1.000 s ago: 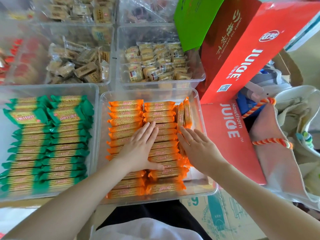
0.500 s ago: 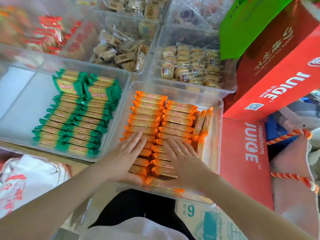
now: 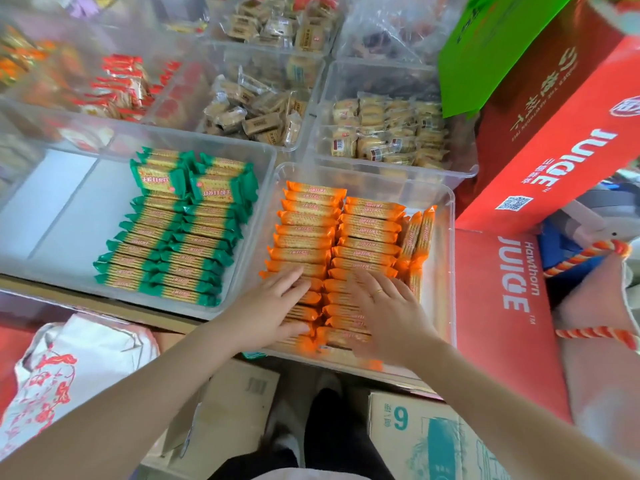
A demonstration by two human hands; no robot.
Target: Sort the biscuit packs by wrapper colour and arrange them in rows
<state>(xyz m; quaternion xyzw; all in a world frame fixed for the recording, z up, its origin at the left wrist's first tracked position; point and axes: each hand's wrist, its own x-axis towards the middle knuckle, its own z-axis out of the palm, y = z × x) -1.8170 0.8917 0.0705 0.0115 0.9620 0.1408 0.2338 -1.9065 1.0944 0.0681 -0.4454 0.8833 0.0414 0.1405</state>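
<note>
Orange-wrapped biscuit packs [image 3: 341, 230] lie in two neat rows inside a clear plastic bin [image 3: 445, 265], with a few more packs standing on edge along the right side [image 3: 417, 237]. My left hand [image 3: 273, 308] rests flat on the near end of the left row, fingers straight. On the near end of the right row lies my right hand [image 3: 388, 313], also flat, a ring on one finger. Green-wrapped packs [image 3: 180, 230] sit in two rows in the neighbouring clear bin [image 3: 62, 209] to the left.
Behind are clear bins of red-wrapped snacks [image 3: 117, 84], brown packs [image 3: 256, 112] and pale biscuits [image 3: 388, 133]. Red juice cartons [image 3: 561, 140] stand close on the right with a bag with rope handles [image 3: 595, 299]. Cardboard boxes [image 3: 433, 438] sit below the bins.
Both hands have slid toward the near end of the orange rows. The view has swung left, bringing the red-wrapped snacks into sight.
</note>
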